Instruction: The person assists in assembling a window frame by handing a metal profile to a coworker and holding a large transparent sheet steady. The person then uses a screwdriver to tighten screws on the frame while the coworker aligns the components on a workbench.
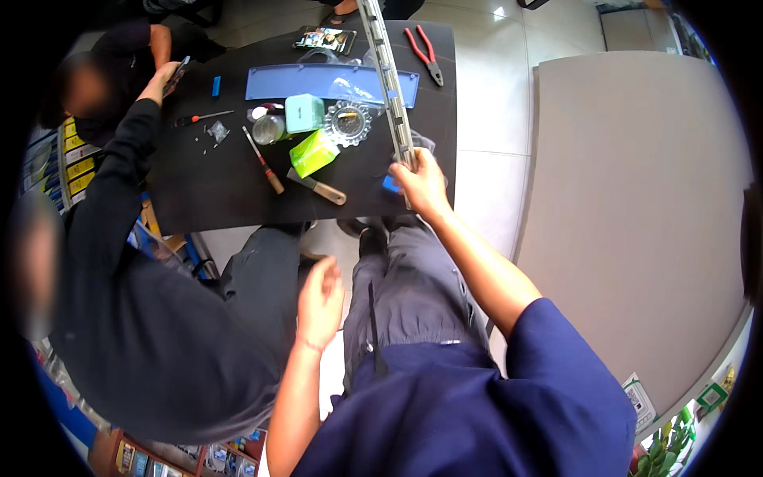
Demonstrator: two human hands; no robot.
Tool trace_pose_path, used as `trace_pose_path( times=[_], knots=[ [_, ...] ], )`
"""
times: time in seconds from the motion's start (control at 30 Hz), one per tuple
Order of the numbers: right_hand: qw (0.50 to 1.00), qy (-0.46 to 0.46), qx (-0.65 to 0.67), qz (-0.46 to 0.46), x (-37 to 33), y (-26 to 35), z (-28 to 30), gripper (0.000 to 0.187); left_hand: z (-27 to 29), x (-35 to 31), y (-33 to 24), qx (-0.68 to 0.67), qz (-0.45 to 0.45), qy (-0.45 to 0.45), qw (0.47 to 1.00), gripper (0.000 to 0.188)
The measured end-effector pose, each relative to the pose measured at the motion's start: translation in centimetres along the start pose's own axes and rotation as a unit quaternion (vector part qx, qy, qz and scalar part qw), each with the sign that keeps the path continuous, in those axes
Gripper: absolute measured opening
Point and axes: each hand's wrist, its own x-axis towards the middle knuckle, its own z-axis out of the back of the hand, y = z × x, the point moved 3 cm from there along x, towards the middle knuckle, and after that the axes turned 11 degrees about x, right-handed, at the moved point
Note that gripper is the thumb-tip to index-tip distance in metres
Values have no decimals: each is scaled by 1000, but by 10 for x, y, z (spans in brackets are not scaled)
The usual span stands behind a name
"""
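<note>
My right hand [423,184] is closed around the near end of a long, narrow silvery slotted rail [387,79]. The rail slants up across the right part of the dark table and runs out of the top of the view. A small blue piece [391,184] shows beside my right fingers, partly covered. My left hand [320,304] is in the air left of my lap, nothing in it, with loosely bent fingers. Behind the rail lies a translucent blue plastic strip [298,82], and pliers with red handles [429,56] rest to its right.
On the dark table [238,203] are a scraper [326,190], screwdrivers [266,165], a glass ashtray [347,123], a green packet [315,153], a light teal box [304,113] and a phone [326,40]. A person in black [159,342] sits close on my left. A large grey panel [628,222] stands right.
</note>
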Motion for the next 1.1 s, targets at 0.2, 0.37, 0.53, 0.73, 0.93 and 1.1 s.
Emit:
trace_pose_path(
  times=[0.2,0.37,0.53,0.73,0.93,1.1],
  knots=[
    [980,173,92,-43,-133,76,-18,23,52,60,-143,-151,-103,-77,980,49],
    [958,273,86,-24,-203,121,-31,27,78,45,-200,-429,-70,-4,901,43],
    [933,336,124,-11,-233,139,-31,29,90,21,-220,-445,-53,-12,894,44],
    [926,355,109,68,-244,141,-30,33,95,16,-228,-464,-19,-15,886,43],
    [923,363,104,74,-245,145,-26,32,95,11,-236,-459,-29,14,888,44],
    [917,366,79,134,-243,142,-25,34,96,7,-243,-437,-12,37,899,43]
  ],
)
